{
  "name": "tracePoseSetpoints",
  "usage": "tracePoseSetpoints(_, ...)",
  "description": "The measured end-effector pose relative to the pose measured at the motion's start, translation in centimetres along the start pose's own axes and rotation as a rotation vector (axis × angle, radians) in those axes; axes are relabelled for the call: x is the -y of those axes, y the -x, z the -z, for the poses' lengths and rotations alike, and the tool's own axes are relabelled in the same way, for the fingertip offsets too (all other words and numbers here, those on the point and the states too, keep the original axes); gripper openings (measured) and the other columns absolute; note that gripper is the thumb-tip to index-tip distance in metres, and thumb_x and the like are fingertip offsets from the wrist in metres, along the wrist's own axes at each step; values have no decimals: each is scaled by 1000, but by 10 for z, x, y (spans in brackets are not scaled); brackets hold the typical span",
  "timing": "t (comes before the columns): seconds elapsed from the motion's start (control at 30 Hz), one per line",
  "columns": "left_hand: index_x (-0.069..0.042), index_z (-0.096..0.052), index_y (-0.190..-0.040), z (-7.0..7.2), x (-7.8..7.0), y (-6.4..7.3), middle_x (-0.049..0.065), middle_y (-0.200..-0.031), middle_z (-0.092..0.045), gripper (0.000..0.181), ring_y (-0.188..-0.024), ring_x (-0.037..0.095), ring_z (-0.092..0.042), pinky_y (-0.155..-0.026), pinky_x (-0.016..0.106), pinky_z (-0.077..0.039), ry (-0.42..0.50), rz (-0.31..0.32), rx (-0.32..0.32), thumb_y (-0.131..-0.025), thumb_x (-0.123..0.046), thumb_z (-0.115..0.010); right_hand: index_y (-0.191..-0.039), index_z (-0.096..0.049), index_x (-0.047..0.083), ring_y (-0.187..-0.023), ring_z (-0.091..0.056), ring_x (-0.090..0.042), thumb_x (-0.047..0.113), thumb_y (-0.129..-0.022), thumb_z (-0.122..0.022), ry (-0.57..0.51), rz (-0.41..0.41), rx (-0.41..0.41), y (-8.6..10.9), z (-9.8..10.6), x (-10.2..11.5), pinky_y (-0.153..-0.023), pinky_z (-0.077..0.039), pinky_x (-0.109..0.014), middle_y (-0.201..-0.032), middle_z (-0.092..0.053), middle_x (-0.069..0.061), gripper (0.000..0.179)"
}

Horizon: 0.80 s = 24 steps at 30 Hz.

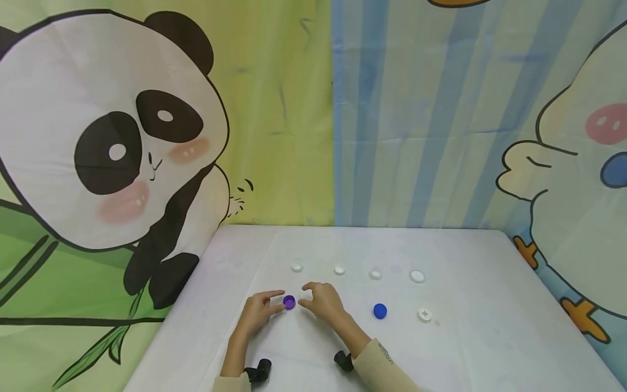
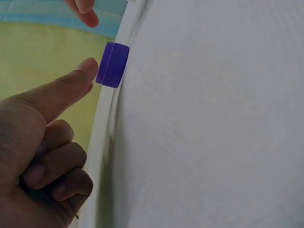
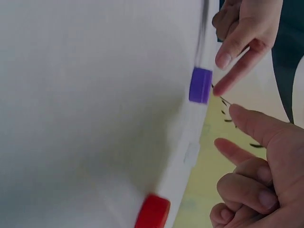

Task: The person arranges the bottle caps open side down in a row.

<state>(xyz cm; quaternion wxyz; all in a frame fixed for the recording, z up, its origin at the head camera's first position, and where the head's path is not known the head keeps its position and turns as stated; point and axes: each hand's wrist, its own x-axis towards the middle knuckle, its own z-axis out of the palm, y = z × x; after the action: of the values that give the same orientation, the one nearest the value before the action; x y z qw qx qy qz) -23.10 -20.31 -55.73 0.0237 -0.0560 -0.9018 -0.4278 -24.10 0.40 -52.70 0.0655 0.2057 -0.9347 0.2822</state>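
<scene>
A purple bottle cap (image 1: pixel 289 302) with a ridged side stands on the white table between the two hands. Just left of it is my left hand (image 1: pixel 258 311), thumb and index finger stretched toward it and spread apart. In the left wrist view, the thumb tip comes right up to the side of the purple cap (image 2: pixel 112 65), while the other fingers are folded in. To the right, my right hand (image 1: pixel 324 301) holds nothing, its thumb and index finger parted and pointing at the cap. A red cap (image 3: pixel 153 212) shows low in the right wrist view; the head view hides it.
Several white caps, among them one at the back left (image 1: pixel 296 267) and one at the back right (image 1: pixel 417 276), form a row on the table (image 1: pixel 470 354). Right of the hands lie a blue cap (image 1: pixel 380 311) and a white ringed cap (image 1: pixel 424 315). Printed curtains (image 1: pixel 289 136) stand behind.
</scene>
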Motion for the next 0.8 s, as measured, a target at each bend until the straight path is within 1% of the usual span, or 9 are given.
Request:
tracePoseSetpoints(0.17, -21, -68, -105, -3, 7, -1, -6, -54, -37, 31, -46, 4, -29, -42, 21, -27, -36, -48, -15, -74, -26, -72, -94, -70, 10, -75, -62, -21, 30, -72, -73, 61, -13, -6, -5, -20, 7, -69, -47, -32, -85, -69, -3, 30)
tracePoseSetpoints(0.2, -20, -68, -104, -3, 8, -1, -6, -54, -36, 31, -46, 4, -28, -42, 21, -27, -46, -61, -17, -74, -27, -72, -94, -70, 10, -75, -62, -21, 30, -72, -73, 58, -23, 0, -5, -22, 9, -69, -47, -32, -85, -69, -3, 30)
tracePoseSetpoints(0.27, -22, -68, -104, -3, 7, 0, -7, -53, -36, 31, -46, 4, -28, -42, 21, -26, -70, -65, -16, -75, -30, -71, -93, -70, 10, -75, -61, -21, 28, -71, -74, 42, -51, 11, -6, -27, 11, -68, -47, -32, -85, -69, -3, 29)
tracePoseSetpoints(0.47, -25, -68, -102, -6, 4, -1, -8, -50, -35, 27, -45, 5, -28, -43, 22, -28, -102, -72, -12, -76, -33, -69, -91, -70, 11, -75, -61, -19, 26, -70, -75, 17, -86, 20, -10, -30, 11, -66, -46, -29, -85, -68, -1, 26)
tracePoseSetpoints(0.5, -24, -68, -102, -7, 3, -2, -8, -51, -37, 27, -45, 5, -29, -46, 21, -30, -105, -78, -16, -76, -33, -69, -91, -70, 12, -75, -61, -19, 26, -70, -75, 16, -85, 19, -10, -30, 10, -66, -46, -29, -85, -68, -1, 26)
tracePoseSetpoints(0.6, -24, -68, -101, -9, 4, -2, -9, -52, -36, 27, -46, 4, -29, -46, 22, -30, -122, -98, -39, -76, -33, -69, -92, -70, 12, -76, -61, -19, 26, -70, -75, 1, -85, 29, -10, -31, 9, -67, -46, -29, -85, -68, -1, 27)
tracePoseSetpoints(0.67, -23, -69, -101, -9, 4, -1, -9, -52, -35, 27, -46, 3, -28, -46, 21, -29, -115, -93, -50, -75, -32, -70, -93, -70, 11, -77, -61, -19, 25, -70, -75, -18, -77, 32, -10, -31, 9, -67, -46, -30, -86, -68, -1, 27)
tracePoseSetpoints(0.73, -23, -69, -100, -10, 4, 0, -8, -51, -33, 27, -45, 3, -26, -43, 21, -26, -105, -89, -58, -75, -32, -71, -94, -70, 11, -77, -61, -18, 26, -71, -74, -28, -64, 37, -9, -30, 8, -67, -46, -29, -87, -68, -1, 27)
tracePoseSetpoints(0.8, -23, -69, -100, -10, 2, 2, -8, -51, -32, 27, -45, 3, -25, -42, 20, -25, -80, -86, -62, -75, -32, -71, -94, -69, 11, -73, -59, -15, 26, -71, -74, -35, -43, 30, -8, -28, 7, -64, -45, -27, -86, -68, -1, 28)
